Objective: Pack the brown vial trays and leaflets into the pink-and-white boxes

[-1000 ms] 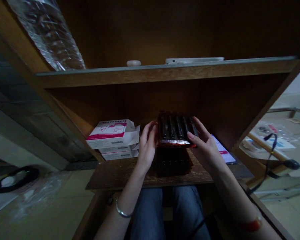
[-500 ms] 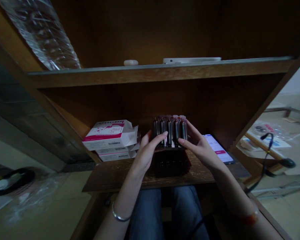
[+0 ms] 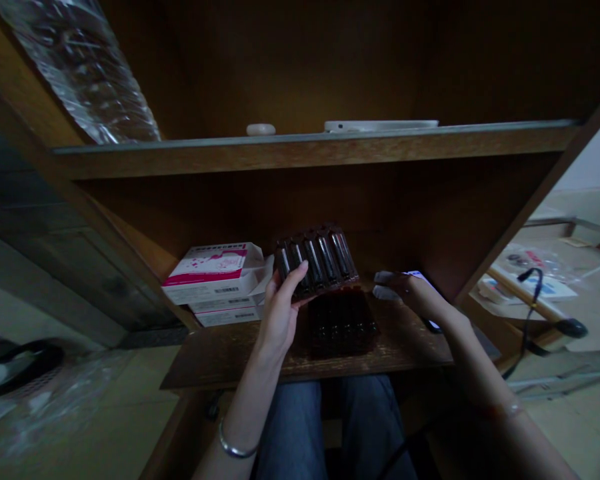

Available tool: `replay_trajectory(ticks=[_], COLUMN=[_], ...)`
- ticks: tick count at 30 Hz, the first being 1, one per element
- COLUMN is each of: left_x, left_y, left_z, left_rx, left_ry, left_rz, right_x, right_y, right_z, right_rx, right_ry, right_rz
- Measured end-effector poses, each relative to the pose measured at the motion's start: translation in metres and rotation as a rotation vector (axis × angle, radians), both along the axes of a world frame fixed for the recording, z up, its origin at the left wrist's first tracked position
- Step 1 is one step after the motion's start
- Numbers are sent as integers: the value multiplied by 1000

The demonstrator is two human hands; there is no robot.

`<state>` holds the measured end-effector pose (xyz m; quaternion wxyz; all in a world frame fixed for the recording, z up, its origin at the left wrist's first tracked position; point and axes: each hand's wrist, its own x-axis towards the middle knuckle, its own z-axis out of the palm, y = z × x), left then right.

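My left hand (image 3: 281, 308) grips a tray of dark brown vials (image 3: 316, 261), thumb across its front and fingers behind. Several vials stand side by side in the tray, which is tilted. Below it, on the wooden board, lies another dark tray (image 3: 341, 323), its contents hard to make out in the shade. Apart from the held tray, my right hand (image 3: 414, 293) hovers in front of the phone (image 3: 433, 325) and partly covers it. Its fingers point left and are smeared, with pale blurred shapes at the tips, so whether they hold anything is unclear.
Stacked white and magenta boxes (image 3: 220, 270), the top one with an open flap, sit at the left. A shelf (image 3: 310, 152) above bears a small pale object (image 3: 261, 129), a flat white device (image 3: 380, 125) and a plastic-wrapped pack (image 3: 87, 73). A black cable (image 3: 534, 300) hangs at right.
My right hand has let go of the vial tray and moved right, over the phone. The tray has shifted left and tilted in my left hand.
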<state>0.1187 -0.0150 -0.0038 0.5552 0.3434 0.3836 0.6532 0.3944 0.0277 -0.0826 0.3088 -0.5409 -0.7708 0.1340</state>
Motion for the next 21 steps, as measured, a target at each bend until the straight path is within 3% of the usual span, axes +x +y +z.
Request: replay_trajectory(ticks=[9,16,21], left_x=[-1,3,1], left_y=[-3,-5,-7], left_z=[0,2,3], left_rx=[0,-2,-9], left_ry=[-5,-14,-6], left_rz=[-7,-19,-26], right_x=[17,12,17], right_y=[-1,-4,-3], right_z=[-1,2,0], right_rx=[-25,-44,-28], right_ry=[-60,10,44], right_rz=[-80,7,-13])
